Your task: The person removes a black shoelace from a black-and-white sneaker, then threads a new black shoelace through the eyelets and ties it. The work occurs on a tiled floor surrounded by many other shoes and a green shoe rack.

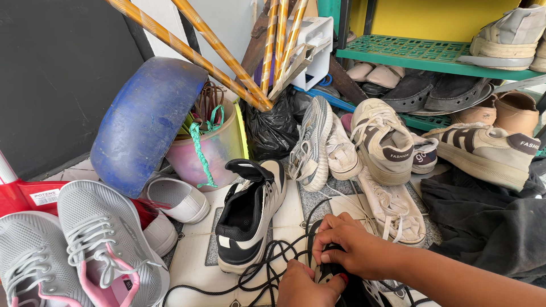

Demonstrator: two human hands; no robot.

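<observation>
Black, thin shoelaces (267, 258) are pinched in the curled fingers of the left hand (301, 287) and right hand (350, 247), over a black and white shoe (335, 281).

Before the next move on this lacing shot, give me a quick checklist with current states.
1. Right hand gripping the black shoe: ok.
2. Left hand on the same shoe: ok, partly out of frame.
3. Black lace free of tangles: not ok, it loops loosely over the floor.
4. Matching black-and-white sneaker within reach: ok, upright just beside.
5. Lace threaded through eyelets: cannot tell, hands cover them.
</observation>
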